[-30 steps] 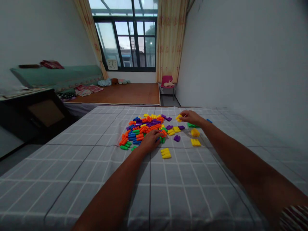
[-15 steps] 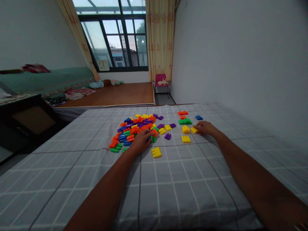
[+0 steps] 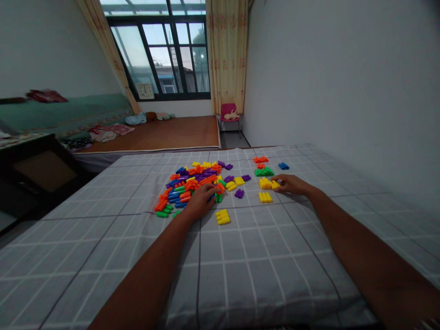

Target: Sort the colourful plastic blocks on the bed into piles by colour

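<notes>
My right hand (image 3: 290, 184) pinches a yellow plastic block (image 3: 275, 184) made of joined rounded tubes. Its left end meets another yellow block (image 3: 264, 184) lying on the checked cloth; whether they interlock is too small to tell. A separate yellow block (image 3: 265, 197) is just nearer to me, and green blocks (image 3: 264, 172) lie just beyond. On the left, a heap of mixed plastic blocks (image 3: 192, 184) in orange, blue, green, purple and yellow spreads out. My left hand (image 3: 202, 200) rests at its near right edge, fingers apart and slightly bent, their tips touching blocks there.
Orange blocks (image 3: 261, 160) and a blue block (image 3: 283, 166) sit farther back on the grey checked cloth (image 3: 247, 266). A purple block (image 3: 239, 194) and a yellow block (image 3: 222, 217) lie between my hands. A white wall (image 3: 343, 82) runs along the right.
My right hand has moved slightly left, bringing its yellow block up against the other yellow one. My left hand stays at the heap. The view has shifted slightly.
</notes>
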{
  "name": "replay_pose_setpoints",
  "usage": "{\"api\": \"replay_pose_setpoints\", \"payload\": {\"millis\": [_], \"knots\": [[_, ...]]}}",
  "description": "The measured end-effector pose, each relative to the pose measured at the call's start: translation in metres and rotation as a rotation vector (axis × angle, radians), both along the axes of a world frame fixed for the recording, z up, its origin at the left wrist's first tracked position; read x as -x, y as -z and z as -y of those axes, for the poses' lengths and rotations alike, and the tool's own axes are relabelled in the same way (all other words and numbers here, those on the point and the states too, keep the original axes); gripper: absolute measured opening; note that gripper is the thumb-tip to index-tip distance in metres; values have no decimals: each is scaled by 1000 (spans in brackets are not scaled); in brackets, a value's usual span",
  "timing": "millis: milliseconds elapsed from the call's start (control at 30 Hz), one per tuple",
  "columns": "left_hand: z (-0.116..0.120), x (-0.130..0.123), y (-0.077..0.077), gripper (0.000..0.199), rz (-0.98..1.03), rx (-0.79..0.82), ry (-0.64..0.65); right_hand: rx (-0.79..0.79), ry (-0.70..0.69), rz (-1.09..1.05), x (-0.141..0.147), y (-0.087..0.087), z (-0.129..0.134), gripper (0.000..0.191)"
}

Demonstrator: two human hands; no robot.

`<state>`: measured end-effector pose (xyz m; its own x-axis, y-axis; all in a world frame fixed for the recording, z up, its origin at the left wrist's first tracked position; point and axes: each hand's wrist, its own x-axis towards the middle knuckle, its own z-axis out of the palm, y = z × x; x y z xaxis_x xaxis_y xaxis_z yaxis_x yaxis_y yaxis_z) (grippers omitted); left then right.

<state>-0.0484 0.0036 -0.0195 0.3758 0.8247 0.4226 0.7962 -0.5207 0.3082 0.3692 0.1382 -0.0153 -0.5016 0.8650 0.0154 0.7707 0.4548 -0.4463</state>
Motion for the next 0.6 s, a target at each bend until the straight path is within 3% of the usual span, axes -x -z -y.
{"api": "replay_pose_setpoints", "payload": {"millis": [133,267,467,600], "knots": [[1,-1,0,35,-12,4,2,-33,34,1,3,-9,3,65],[2,-3,1,35,-22,-2,-15,-194,74,-37,22,-34,11,47],[5,-6,-1,39,-56,4,-62,-178,-244,87,110,-62,17,40],[8,-5,-3,36,-61,16,-54,-158,-202,262,157,-58,4,47]]}}
